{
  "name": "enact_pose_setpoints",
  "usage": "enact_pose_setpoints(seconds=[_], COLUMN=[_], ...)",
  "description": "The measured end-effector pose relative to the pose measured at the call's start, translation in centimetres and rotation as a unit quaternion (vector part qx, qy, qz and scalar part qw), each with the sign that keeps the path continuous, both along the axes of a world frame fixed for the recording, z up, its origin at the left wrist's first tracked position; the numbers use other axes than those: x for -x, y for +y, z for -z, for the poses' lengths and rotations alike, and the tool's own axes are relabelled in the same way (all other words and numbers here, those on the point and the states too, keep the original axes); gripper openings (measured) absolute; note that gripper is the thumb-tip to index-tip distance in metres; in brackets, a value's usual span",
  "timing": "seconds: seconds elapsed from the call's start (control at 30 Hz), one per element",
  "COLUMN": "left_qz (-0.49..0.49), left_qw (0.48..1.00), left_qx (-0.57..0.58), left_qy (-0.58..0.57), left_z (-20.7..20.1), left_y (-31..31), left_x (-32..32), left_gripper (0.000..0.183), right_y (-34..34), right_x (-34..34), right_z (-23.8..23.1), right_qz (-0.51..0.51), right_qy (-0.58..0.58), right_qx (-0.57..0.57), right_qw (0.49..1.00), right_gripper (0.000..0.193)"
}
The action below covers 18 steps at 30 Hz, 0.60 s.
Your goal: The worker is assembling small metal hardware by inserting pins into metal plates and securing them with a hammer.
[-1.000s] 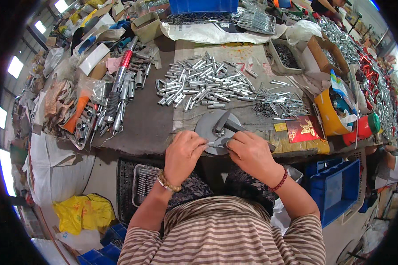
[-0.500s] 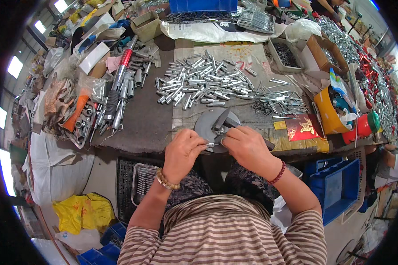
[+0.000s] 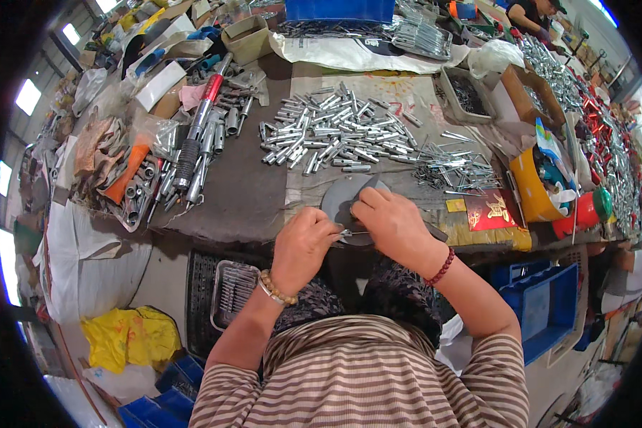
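Head view: left hand (image 3: 303,239) pinches one small metal piece (image 3: 345,233) over table's (image 3: 242,207) near edge, right hand (image 3: 401,227) fingers curled, grip unclear; many tubes (image 3: 342,130) and thin rods (image 3: 458,170) lie loose behind, finished count unreadable.

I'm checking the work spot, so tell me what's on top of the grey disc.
On the grey disc, a dark tool shows its pointed end; whatever lies beneath the right hand is hidden. The left hand pinches a small metal piece above it.
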<state>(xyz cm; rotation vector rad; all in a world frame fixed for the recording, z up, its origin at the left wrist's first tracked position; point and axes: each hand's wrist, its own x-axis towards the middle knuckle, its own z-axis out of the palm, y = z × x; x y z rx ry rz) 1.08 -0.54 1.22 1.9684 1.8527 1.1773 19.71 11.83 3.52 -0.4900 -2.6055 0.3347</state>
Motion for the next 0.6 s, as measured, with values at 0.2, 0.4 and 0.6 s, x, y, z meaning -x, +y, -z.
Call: enact_pose_setpoints(seconds=[0.2,0.4,0.6], left_qz=[0.005,0.001,0.007], left_qw=[0.999,0.999,0.999], left_qx=[-0.028,-0.031,-0.034], left_qy=[0.018,0.037,0.016], left_z=[0.2,0.2,0.1], left_y=[-0.2,-0.2,-0.2], left_x=[-0.2,0.1,-0.1], left_gripper=[0.012,0.015,0.014], right_y=[-1.1,-2.0,-1.8], right_x=[-0.6,0.9,0.1], right_z=[-0.7,-0.6,0.3], right_qz=[0.011,0.000,0.032], right_qy=[0.010,0.066,0.105], right_qx=[0.042,0.161,0.214], right_qw=[0.999,0.985,0.971], right_gripper=[0.027,0.024,0.035])
